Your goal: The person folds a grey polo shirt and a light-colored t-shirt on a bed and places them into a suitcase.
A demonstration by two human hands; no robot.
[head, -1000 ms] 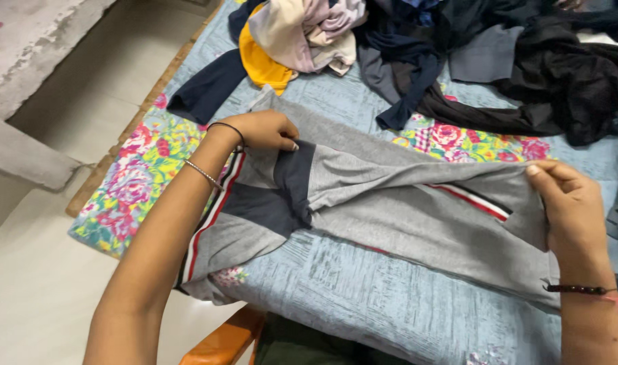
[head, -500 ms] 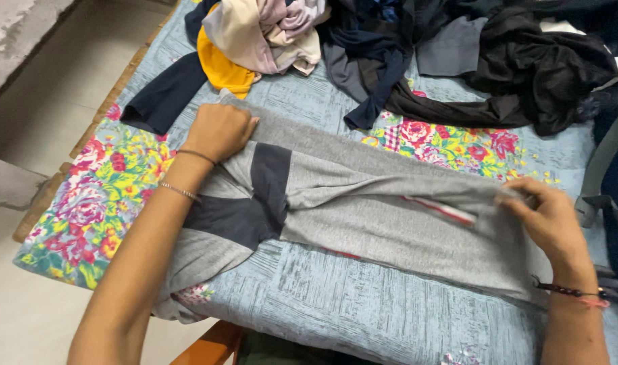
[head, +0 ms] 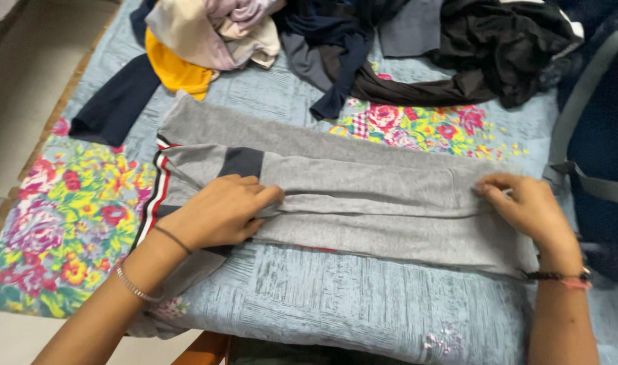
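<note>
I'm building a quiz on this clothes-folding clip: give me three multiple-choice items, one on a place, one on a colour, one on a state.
1. Where does the heap of loose clothes lie?
A. At the far edge of the bedspread
B. On the floor
C. In a basket

2. What colour is the garment under both hands?
A. Yellow
B. Grey
C. Black

3. How does the left hand meet that garment?
A. Lifted clear above it
B. Pressed flat on its fold
C. Tucked under it

Key: 1 A, the heap of loose clothes sits beyond the bedspread middle; 2 B, the garment is grey; 3 B, the left hand lies on it, the right hand pinches the other end.
</note>
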